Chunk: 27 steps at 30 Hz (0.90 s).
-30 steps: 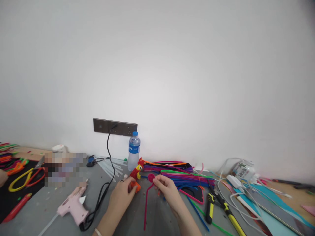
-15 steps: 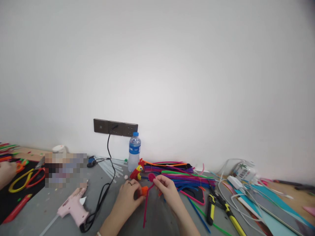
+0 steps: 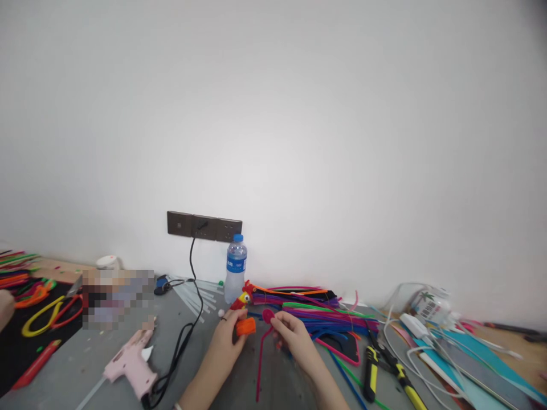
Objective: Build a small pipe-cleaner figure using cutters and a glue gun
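My left hand (image 3: 226, 336) is closed, thumb and fingers gripping a small orange coil of pipe cleaner (image 3: 246, 326). Between the thumb and fingertips of my right hand (image 3: 293, 336) is a magenta pipe cleaner (image 3: 259, 370), wound into a flat disc at its top with a straight tail hanging down. Just behind my left hand stands a red and yellow chicken figure (image 3: 243, 298) with a round eye, its lower part hidden by the hand. A small white ball (image 3: 221, 313) lies to its left.
A water bottle (image 3: 236, 270) stands by the wall socket (image 3: 205, 226). Pipe cleaners (image 3: 316, 313) lie in bundles behind my right hand. Pliers (image 3: 399, 370) and white cables are at right; a pink glue gun (image 3: 133, 364), scissors (image 3: 43, 316) and another person's hand (image 3: 5, 307) at left.
My left hand has lifted the orange coil and turned it into plainer view. My right hand still holds the magenta pipe cleaner. The whole view has shifted slightly.
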Each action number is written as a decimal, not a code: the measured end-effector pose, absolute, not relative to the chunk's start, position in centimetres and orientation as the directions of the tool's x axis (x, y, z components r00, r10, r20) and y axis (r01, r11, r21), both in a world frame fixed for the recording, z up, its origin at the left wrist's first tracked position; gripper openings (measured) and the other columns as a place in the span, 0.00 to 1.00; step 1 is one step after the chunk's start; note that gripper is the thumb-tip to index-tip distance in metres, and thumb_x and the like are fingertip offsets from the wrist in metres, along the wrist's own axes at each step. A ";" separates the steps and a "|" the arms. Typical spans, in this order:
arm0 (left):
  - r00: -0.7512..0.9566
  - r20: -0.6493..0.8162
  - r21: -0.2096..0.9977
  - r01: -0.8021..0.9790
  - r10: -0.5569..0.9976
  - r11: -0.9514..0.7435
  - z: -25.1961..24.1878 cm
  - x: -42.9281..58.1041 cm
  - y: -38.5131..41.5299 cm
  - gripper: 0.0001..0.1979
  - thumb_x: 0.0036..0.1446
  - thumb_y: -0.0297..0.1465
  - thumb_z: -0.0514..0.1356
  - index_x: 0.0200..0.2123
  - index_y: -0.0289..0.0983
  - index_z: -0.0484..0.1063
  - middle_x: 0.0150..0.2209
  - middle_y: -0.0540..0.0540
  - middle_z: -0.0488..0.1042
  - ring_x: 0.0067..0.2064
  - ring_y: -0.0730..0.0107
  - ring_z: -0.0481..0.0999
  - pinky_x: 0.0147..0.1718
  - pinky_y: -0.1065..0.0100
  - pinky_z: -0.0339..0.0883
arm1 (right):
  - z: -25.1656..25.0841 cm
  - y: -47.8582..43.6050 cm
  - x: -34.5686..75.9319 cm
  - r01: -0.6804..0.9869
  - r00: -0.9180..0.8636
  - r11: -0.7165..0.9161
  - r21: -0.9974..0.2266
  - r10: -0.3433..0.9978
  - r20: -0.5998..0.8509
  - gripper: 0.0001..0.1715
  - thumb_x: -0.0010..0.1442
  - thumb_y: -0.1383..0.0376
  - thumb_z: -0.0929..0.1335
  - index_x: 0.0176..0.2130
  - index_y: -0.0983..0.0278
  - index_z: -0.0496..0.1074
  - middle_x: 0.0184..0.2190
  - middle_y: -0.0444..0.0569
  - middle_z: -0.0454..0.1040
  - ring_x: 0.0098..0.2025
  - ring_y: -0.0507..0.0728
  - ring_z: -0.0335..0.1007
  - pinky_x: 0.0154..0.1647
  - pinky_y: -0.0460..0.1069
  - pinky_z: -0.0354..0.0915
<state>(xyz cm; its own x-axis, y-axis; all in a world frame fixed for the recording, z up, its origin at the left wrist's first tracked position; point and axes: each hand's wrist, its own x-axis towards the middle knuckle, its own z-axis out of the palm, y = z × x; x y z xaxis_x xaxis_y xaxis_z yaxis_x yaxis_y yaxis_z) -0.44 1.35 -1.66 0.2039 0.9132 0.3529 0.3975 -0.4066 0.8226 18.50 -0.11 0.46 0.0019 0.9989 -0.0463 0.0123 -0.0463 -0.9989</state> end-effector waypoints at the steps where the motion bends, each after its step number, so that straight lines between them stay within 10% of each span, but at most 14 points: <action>1: 0.182 0.366 0.838 0.363 0.913 -0.408 -1.6 -0.6 1.5 0.23 0.45 0.20 0.56 0.47 0.38 0.72 0.44 0.39 0.79 0.46 0.56 0.77 0.47 0.57 0.68 | 0.5 -0.1 18.5 -0.018 -0.016 -0.049 -0.999 0.999 -0.049 0.28 0.43 0.42 0.72 0.24 0.62 0.63 0.16 0.38 0.62 0.18 0.49 0.55 0.20 0.45 0.54; 13: 0.270 0.003 0.907 -0.405 0.963 0.111 0.0 0.0 1.0 0.25 0.43 0.43 0.70 0.43 0.36 0.77 0.42 0.39 0.81 0.41 0.59 0.78 0.36 0.64 0.69 | 2.2 -1.7 15.7 -0.400 -0.257 -0.210 -0.892 0.960 -0.111 0.22 0.43 0.54 0.77 0.26 0.63 0.66 0.24 0.41 0.68 0.27 0.50 0.68 0.31 0.45 0.63; 27: 0.334 0.214 0.956 0.121 0.918 -0.266 -1.0 -0.5 1.1 0.40 0.48 0.26 0.62 0.65 0.38 0.54 0.42 0.43 0.82 0.50 0.58 0.76 0.56 0.57 0.58 | 2.4 -1.6 17.2 -0.336 -0.218 -0.159 -0.928 0.972 -0.088 0.21 0.47 0.54 0.75 0.26 0.63 0.64 0.20 0.38 0.65 0.22 0.48 0.61 0.27 0.44 0.55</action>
<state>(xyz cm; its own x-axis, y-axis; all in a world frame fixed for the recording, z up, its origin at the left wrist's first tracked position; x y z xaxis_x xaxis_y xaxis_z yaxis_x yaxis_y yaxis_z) -0.52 1.10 -1.02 0.3343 0.9180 0.2136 0.1208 -0.2665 0.9562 17.17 -1.64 2.37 -0.2182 0.9720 -0.0876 -0.3364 -0.1592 -0.9282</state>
